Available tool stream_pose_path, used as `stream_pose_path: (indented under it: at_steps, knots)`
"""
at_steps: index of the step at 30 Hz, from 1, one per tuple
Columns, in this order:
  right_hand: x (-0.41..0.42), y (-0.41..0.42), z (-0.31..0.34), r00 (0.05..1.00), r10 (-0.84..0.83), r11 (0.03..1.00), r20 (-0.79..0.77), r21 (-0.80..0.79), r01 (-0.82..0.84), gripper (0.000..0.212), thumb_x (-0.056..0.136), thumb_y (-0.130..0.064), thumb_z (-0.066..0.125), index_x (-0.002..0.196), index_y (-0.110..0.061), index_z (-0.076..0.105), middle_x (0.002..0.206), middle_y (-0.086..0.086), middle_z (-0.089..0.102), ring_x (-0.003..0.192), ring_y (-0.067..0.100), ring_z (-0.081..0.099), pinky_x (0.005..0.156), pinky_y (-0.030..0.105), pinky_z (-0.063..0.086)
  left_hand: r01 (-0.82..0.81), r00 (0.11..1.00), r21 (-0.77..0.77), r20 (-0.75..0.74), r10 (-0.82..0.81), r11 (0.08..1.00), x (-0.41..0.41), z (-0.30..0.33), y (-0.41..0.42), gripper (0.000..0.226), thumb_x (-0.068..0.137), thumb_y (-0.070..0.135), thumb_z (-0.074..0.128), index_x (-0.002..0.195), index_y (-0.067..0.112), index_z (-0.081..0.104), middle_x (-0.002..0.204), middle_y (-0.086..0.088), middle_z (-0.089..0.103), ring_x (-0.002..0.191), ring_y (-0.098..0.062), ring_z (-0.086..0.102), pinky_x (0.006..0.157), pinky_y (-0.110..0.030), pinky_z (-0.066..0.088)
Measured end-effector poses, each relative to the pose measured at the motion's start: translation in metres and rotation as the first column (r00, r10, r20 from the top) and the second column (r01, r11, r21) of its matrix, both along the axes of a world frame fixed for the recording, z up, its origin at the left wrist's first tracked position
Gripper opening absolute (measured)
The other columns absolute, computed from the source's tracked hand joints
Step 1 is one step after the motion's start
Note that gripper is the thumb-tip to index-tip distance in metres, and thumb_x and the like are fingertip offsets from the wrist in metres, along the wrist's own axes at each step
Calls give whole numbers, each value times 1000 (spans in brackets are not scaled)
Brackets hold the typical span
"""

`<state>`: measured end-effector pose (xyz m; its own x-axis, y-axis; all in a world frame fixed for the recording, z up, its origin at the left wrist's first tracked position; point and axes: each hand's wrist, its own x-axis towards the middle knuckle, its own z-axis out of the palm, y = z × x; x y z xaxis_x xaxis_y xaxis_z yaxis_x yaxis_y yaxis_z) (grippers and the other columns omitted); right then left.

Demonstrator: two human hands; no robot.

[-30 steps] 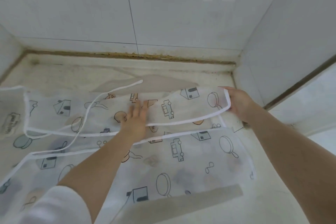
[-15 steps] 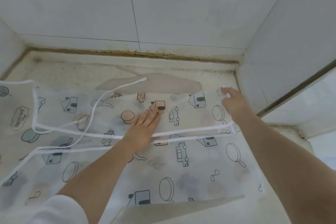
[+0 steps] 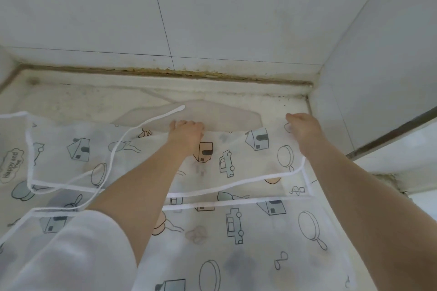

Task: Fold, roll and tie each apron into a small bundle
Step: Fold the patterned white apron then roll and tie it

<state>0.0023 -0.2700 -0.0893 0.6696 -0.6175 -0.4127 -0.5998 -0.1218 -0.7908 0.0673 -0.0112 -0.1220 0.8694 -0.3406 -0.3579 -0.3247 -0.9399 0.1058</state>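
A translucent white apron printed with houses, cars and pans lies spread across the pale counter, its far part folded toward me into a band edged with white trim. My left hand has its fingers curled over the far fold edge near the middle. At the far right corner of that fold, my right hand grips the fabric with its fingers curled. A white tie cord loops over the apron's left half.
A beige patch shows on the counter just beyond the apron. White tiled walls close the back and right sides, with a grimy seam along the back. A lower ledge lies to the right.
My left hand slid from lying flat on the middle of the folded band up to its far edge, and its fingers curled. My right hand stayed at the far right corner.
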Motion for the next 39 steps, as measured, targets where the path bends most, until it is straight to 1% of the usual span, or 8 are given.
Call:
stream_pose_path:
  at_steps: [8,13,18,21,23,26,31,39]
  knots:
    - [-15,-16,-10,983,-101,956,152,-258,138,11,92,-7,50,93,-18,52,73,-9,49,61,8,51,55,17,39,-115,988,-399,47,146,910,4,-6,17,21,98,14,42,99,1,59,97,-15,63,92,-32,56,79,-37,42]
    - [-21,-5,-18,974,-180,934,134,-286,212,8,95,-11,44,100,-15,48,84,-2,53,89,28,58,73,32,43,-122,964,-358,179,197,926,-5,-6,12,19,97,9,39,107,5,55,109,-14,58,103,-33,50,85,-37,36]
    - [-26,30,-21,991,100,679,91,-734,-1,31,93,-9,49,124,-9,52,140,14,42,131,35,35,111,46,24,131,946,-308,323,-26,942,-32,-2,4,51,94,9,42,143,11,29,153,-12,16,139,-34,13,114,-42,10]
    - [-32,76,-25,807,590,571,37,-726,-384,39,97,-15,44,136,-7,44,153,14,25,142,33,20,116,41,14,94,987,-160,145,-71,983,-49,-10,3,58,97,17,38,149,15,12,157,-8,-6,144,-29,-4,116,-40,-2]
    - [-36,94,-30,570,797,321,-200,-659,-680,52,101,-30,35,148,-12,24,160,6,4,147,24,2,117,36,3,53,998,-127,-34,-58,990,-57,-16,11,59,98,21,39,150,18,12,158,-8,-9,145,-28,-7,117,-38,-1]
    - [-45,95,-48,352,718,21,-601,-487,-873,62,101,-43,25,152,-20,-2,158,-2,-17,146,20,-14,116,40,-10,-43,964,-394,-257,-65,918,-67,-16,37,52,98,5,36,147,13,23,156,-9,13,144,-24,11,115,-26,9]
    - [-47,91,-43,514,403,212,-757,-469,-857,59,101,-26,25,151,-10,0,159,11,-10,146,28,-6,119,45,0,-193,974,-629,-29,225,753,-69,9,92,34,95,1,39,124,5,56,124,-10,57,114,-23,53,93,-18,34]
    - [-11,234,-22,376,819,77,-433,-567,-820,44,95,-12,40,139,-15,37,153,6,23,138,25,25,110,35,25,-607,606,-526,178,775,596,-54,7,209,30,93,5,43,120,9,57,144,-14,31,128,-35,31,105,-39,26]
